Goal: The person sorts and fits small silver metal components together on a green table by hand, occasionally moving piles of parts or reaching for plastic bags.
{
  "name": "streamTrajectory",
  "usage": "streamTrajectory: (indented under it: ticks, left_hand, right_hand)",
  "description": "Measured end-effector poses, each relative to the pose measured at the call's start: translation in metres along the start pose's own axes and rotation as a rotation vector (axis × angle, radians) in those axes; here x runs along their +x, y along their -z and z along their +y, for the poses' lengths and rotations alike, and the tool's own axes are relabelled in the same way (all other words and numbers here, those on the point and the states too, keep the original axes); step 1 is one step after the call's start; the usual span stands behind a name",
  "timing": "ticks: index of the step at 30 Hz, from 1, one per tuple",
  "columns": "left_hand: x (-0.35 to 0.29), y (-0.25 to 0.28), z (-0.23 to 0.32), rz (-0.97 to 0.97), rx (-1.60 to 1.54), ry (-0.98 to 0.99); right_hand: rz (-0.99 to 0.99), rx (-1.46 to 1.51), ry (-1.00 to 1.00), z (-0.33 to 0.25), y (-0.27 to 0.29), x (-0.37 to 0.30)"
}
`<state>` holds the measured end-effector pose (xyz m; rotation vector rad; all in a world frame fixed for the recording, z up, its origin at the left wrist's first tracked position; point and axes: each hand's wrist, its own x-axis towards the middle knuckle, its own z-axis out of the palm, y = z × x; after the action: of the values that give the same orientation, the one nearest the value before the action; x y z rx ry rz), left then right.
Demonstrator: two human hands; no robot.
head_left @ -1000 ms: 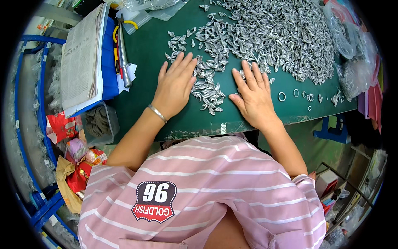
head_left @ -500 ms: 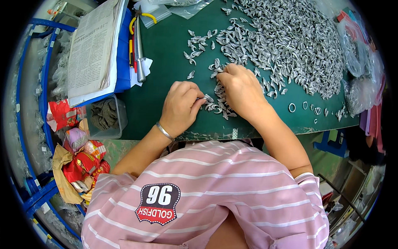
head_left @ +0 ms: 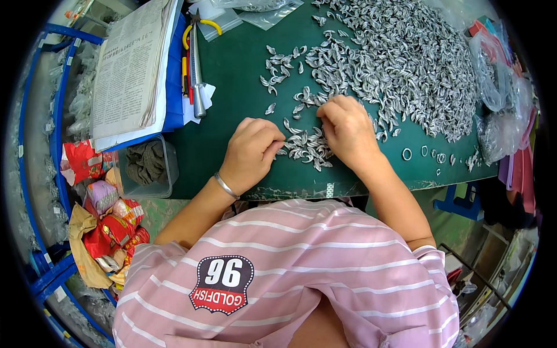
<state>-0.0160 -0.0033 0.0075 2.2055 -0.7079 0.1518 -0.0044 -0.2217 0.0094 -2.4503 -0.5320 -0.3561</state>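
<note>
Small curved silver-grey metal pieces, shaped like little leaves or wings, lie in a small heap (head_left: 307,149) at the near middle of a dark green table. My left hand (head_left: 250,152), with a silver bangle on the wrist, is at the heap's left edge. Its thumb and forefinger are pinched together; whether a piece is between them is too small to tell. Over the heap's right side is my right hand (head_left: 348,130), fingers curled and closed, their tips partly hidden. A looser cluster of pieces (head_left: 278,68) lies farther off, and a large pile (head_left: 400,64) covers the far right.
Several metal rings (head_left: 407,153) lie near the right front edge. At left are a newspaper stack (head_left: 129,69) in a blue tray, yellow-handled pliers (head_left: 196,24), a tapered metal rod (head_left: 197,75) and a plastic tub (head_left: 168,168) holding dark cloth. Plastic bags (head_left: 499,133) crowd the right edge.
My right hand has drawn back slightly toward me and to the right, showing more of the small heap. My left hand stays pinched at the heap's left edge, slightly lower.
</note>
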Motion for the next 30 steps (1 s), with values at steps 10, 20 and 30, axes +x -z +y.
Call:
streamTrajectory:
  ticks: [10, 20, 30]
  left_hand:
    - [0.012, 0.000, 0.003, 0.067, -0.090, 0.059]
    - [0.023, -0.016, 0.005, -0.062, 0.111, -0.056]
    - [0.006, -0.002, 0.011, -0.165, 0.076, -0.110]
  right_hand:
    - [-0.024, 0.119, 0.081, -0.007, -0.016, 0.005]
    - [-0.053, 0.050, 0.120, -0.011, 0.013, -0.032]
    - [-0.124, 0.080, 0.210, -0.013, 0.025, -0.072]
